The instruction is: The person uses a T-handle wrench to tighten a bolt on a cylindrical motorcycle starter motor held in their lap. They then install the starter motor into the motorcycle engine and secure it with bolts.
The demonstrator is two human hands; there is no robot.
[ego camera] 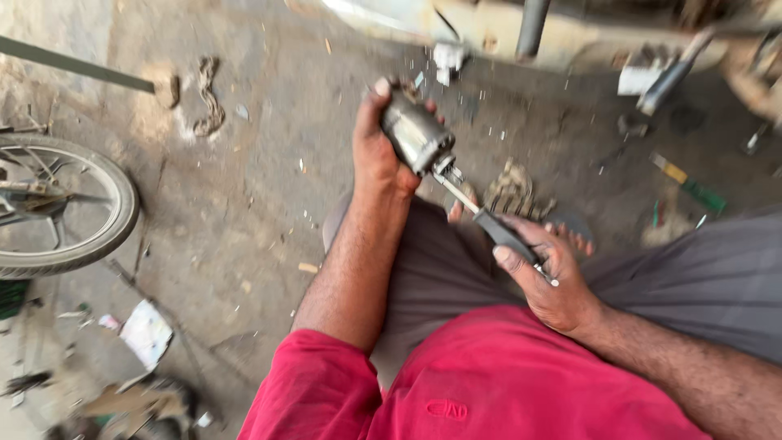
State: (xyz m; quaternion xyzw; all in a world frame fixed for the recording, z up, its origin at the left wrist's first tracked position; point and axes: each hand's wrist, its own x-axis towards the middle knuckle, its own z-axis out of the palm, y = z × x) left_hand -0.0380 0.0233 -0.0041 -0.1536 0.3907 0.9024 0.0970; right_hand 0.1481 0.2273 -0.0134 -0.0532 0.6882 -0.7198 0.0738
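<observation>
My left hand (376, 155) grips a shiny metal cylinder (415, 134), a motor-like part, and holds it up over my knees. My right hand (547, 277) is closed on the dark handle of a screwdriver (489, 224). The screwdriver's thin shaft points up-left and its tip meets the lower end of the cylinder. I sit in a red shirt and grey trousers, with my bare foot (570, 236) on the ground below the tool.
A wheel with a tyre (69, 204) stands at the left. Tools and small parts (680, 179) lie on the dirty concrete floor at the upper right, and a rag (513, 191) lies near my foot. Paper scraps (147, 330) litter the lower left.
</observation>
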